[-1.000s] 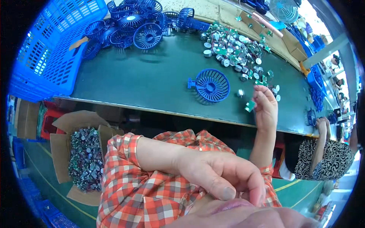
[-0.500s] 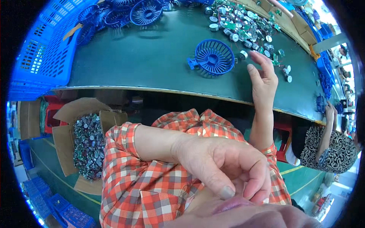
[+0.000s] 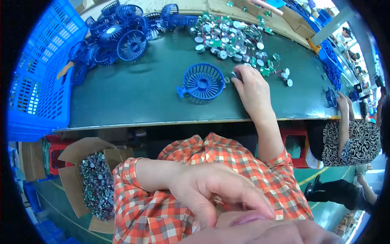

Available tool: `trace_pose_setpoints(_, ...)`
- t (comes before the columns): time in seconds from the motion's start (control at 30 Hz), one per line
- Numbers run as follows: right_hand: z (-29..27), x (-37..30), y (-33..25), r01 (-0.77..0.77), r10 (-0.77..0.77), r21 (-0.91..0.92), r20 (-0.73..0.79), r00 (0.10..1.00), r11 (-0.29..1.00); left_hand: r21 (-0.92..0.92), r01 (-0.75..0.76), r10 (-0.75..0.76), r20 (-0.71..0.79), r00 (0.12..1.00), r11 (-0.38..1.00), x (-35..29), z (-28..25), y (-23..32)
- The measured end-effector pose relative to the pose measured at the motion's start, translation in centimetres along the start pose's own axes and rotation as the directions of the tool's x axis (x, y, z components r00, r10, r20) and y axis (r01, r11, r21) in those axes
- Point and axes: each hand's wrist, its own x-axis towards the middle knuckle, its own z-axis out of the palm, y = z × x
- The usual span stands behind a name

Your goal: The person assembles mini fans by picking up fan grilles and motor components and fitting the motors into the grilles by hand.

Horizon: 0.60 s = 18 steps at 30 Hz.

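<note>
My right hand point(image 3: 254, 90) is over the green tabletop, thumb and fingers closed on a small silver motor point(image 3: 234, 75) that they partly cover. Just left of it lies a round blue plastic fan housing point(image 3: 203, 83), ribbed, with a hub in its middle and a small clip on its left side. A heap of small motors with green circuit boards point(image 3: 231, 38) spreads beyond the hand. My left hand point(image 3: 219, 185) is raised close to the camera above my chest, thumb and bent fingers apart, with nothing visible in it.
Blue fan housings point(image 3: 132, 44) pile up at the far left, beside a blue plastic crate point(image 3: 40, 81). Below the table, a cardboard box point(image 3: 73, 189) holds many small motors. To the right, a co-worker's hand point(image 3: 343, 103) is at another blue housing point(image 3: 331, 97).
My right hand has moved from open, beside the motors, to closed on one near the housing. My left hand has shifted left, its thumb and fingers wider apart. The whole view has shifted.
</note>
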Motion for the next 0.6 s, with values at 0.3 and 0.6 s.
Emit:
trace_pose_setpoints(0.3, -2.7, -3.4, 4.0, -0.250, 0.255, 0.074, -0.069, 0.964, 0.965, 0.908, 0.263, 0.224, -0.345, 0.912, 0.326, -2.3, -0.4, 6.6)
trace_pose_setpoints(0.6, -3.6, -4.4, 3.2, -0.160, 0.157, -0.063, -0.050, 0.986, 0.985, 0.511, 0.714, 0.352, -0.633, 0.689, -0.479, -6.5, -5.7, 6.3)
